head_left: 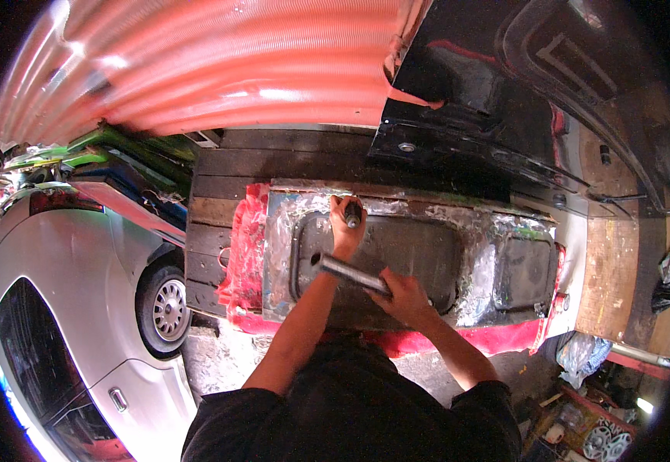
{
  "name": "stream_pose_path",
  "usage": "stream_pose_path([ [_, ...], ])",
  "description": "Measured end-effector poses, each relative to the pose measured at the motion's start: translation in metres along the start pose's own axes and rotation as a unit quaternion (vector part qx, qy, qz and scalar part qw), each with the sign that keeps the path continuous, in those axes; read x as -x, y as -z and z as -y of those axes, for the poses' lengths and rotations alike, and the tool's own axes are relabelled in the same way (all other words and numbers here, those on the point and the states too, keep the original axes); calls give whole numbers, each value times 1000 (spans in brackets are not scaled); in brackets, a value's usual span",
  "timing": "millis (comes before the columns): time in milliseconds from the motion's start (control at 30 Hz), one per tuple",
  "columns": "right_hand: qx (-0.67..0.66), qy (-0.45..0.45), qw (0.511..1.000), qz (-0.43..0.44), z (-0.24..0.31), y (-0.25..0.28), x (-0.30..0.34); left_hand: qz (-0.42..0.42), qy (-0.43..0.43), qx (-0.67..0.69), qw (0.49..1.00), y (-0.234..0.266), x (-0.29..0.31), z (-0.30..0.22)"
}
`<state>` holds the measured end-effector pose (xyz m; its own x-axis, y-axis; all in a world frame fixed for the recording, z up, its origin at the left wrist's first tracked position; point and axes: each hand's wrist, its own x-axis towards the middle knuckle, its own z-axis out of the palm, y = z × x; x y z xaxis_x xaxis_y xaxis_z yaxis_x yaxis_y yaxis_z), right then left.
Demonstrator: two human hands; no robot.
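A worn metal panel [473, 285], with scraped paint and dark recessed areas, lies in front of me on a red cloth [244, 258]. Over its far left part, my left hand [344, 231] is closed round a dark cylindrical tool [353, 213], seen nearly end-on; its lower end is hidden. Nearer to me, my right hand [406, 299] grips one end of a grey metal tube [346, 272]. The tube's free end, with a dark round opening, points left and passes over my left forearm. Whether it touches the forearm I cannot tell.
A silver car [57, 285] stands close on the left. Dark wooden boards [288, 142] run behind the panel. A large black vehicle panel [458, 100] rises at the far right, beside red corrugated sheeting [219, 69]. Plastic bags [581, 358] and loose parts sit at the lower right.
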<state>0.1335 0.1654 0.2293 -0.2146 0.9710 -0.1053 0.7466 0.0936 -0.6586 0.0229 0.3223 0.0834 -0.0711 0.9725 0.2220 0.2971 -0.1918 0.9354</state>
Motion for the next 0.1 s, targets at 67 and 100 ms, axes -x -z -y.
stream_pose_path([
  [67,35,88,995,-27,-14,-3,2,8,17,-2,1000,2,0,-1],
  [100,33,85,995,-26,-13,-5,4,11,15,-2,1000,3,2,-6],
])
